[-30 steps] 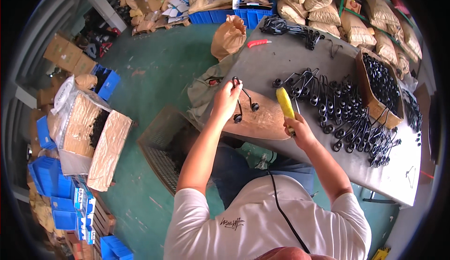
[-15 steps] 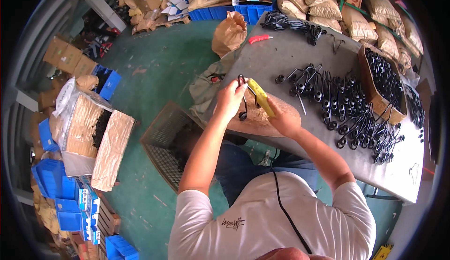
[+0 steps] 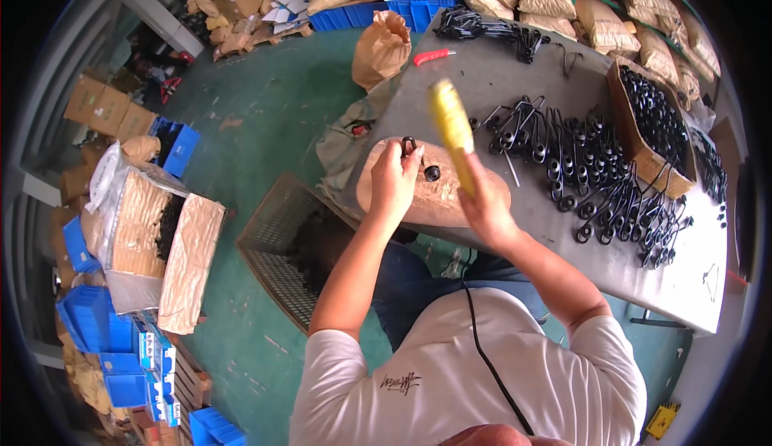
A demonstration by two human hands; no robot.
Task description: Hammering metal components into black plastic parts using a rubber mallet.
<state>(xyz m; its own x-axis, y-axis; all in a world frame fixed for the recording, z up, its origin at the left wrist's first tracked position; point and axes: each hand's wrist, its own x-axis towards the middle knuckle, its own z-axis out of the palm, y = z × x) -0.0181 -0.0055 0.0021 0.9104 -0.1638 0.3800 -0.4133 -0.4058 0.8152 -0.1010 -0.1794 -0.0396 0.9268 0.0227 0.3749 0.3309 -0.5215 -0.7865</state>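
My left hand [image 3: 393, 189] is closed on a black bent-wire part [image 3: 408, 143], whose loop stands up above my fingers. A black round piece [image 3: 433, 173] shows beside the fingertips, over the rounded wooden board [image 3: 378, 156]; I cannot tell whether it joins the wire. My right hand [image 3: 487, 209] grips the lower end of a long yellow tool [image 3: 452, 120]. The tool is tilted up and away over the board's right side, apart from the wire part. Its upper end is smeared by motion, so its kind is unclear.
On the grey table [image 3: 450, 80] lie a red cutter [image 3: 434, 57], a heap of black wire parts with round ends [image 3: 595, 172] and more parts in a carton [image 3: 670, 180]. Left of my legs stands a mesh crate [image 3: 265, 241]. A brown paper bag [image 3: 382, 49] stands beyond.
The yellow tool has swung up and away from the wire part, its far end now higher. My left hand keeps hold and turned slightly; the round end sits nearer the board's middle.
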